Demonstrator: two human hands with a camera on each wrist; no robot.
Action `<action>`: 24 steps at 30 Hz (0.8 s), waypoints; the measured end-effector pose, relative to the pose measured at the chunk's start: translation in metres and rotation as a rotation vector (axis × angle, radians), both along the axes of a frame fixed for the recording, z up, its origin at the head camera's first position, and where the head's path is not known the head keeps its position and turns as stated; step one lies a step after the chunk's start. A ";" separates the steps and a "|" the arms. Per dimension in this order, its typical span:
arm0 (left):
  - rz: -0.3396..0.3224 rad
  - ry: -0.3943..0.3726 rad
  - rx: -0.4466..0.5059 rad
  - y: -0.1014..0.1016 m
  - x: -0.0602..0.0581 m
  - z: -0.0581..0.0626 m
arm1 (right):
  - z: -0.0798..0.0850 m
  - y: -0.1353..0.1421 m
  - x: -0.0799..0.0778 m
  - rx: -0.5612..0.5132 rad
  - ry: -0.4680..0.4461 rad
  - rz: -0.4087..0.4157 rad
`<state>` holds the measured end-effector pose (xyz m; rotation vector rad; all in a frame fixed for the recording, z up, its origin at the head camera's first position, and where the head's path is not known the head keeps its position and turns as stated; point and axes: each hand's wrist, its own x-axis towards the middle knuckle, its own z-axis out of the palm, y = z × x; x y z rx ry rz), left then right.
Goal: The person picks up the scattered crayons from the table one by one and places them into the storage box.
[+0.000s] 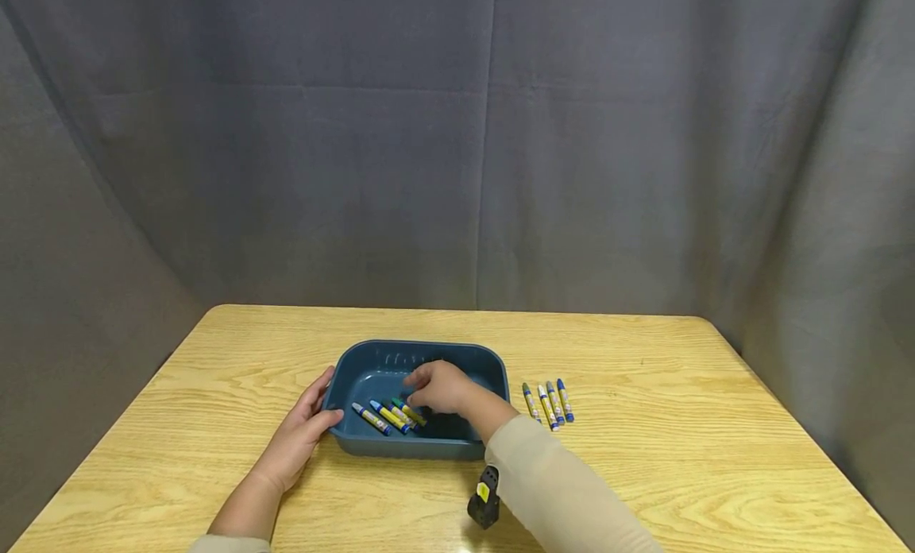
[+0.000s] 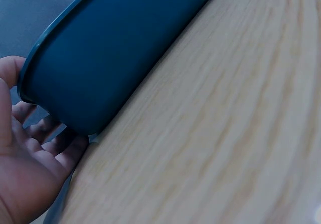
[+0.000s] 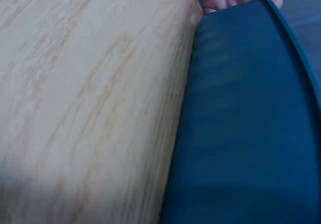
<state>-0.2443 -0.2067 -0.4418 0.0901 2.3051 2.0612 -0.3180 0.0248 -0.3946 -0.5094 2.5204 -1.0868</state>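
Note:
A dark blue-green plastic basin (image 1: 415,450) stands on the table. My left hand (image 1: 296,438) holds its left end, thumb at the rim and fingers along the outer wall; the left wrist view shows this hand (image 2: 35,153) against the basin's wall (image 2: 110,48). Inside the basin, toward the front left, lie several crayons (image 1: 372,419) with yellow and blue wrappers. My right hand (image 1: 445,388) is over the basin's inside, beside the green-tipped crayon, thumb and forefinger slightly apart with nothing seen between them. The right wrist view shows the basin's outer wall (image 3: 241,113), not the right fingers.
To the right of the basin several more crayons (image 1: 555,404) lie side by side on the wooden table (image 1: 665,394). A black wrist camera (image 1: 484,497) hangs under the right sleeve (image 1: 557,481). Grey curtains (image 1: 357,179) enclose the table's back and sides.

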 end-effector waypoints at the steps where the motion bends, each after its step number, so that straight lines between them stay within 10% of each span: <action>1: -0.001 0.000 0.001 0.000 0.000 0.000 | 0.002 0.002 0.001 -0.003 0.005 -0.006; 24: -0.010 -0.001 0.006 -0.009 0.001 -0.002 | 0.033 0.085 -0.007 -0.170 0.126 -0.186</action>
